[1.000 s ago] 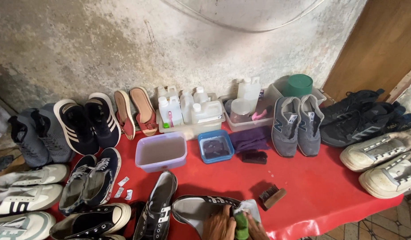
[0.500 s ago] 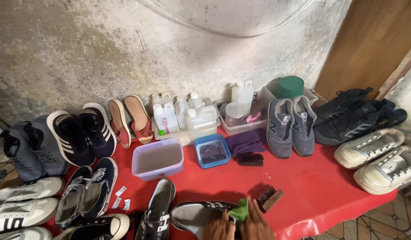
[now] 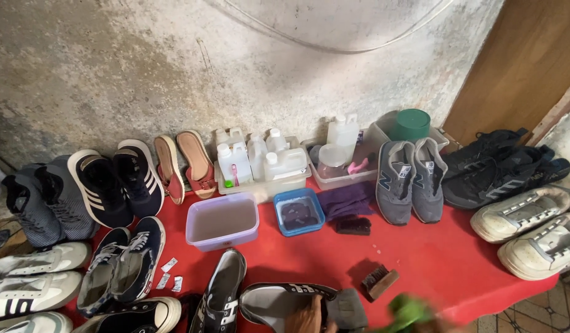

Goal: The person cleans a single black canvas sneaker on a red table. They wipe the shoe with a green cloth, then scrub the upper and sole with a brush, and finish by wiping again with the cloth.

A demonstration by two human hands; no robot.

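On the red table [image 3: 433,253], two brushes [image 3: 378,282], two tubs [image 3: 223,222].

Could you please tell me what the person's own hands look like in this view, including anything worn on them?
Only the left hand shows clearly, at the bottom edge: it is bare, with no glove, ring or watch visible, and no sleeve in view. The wrist and forearm are cut off by the frame. The right hand is a motion-blurred sliver at the bottom edge, too smeared to tell whether anything is worn.
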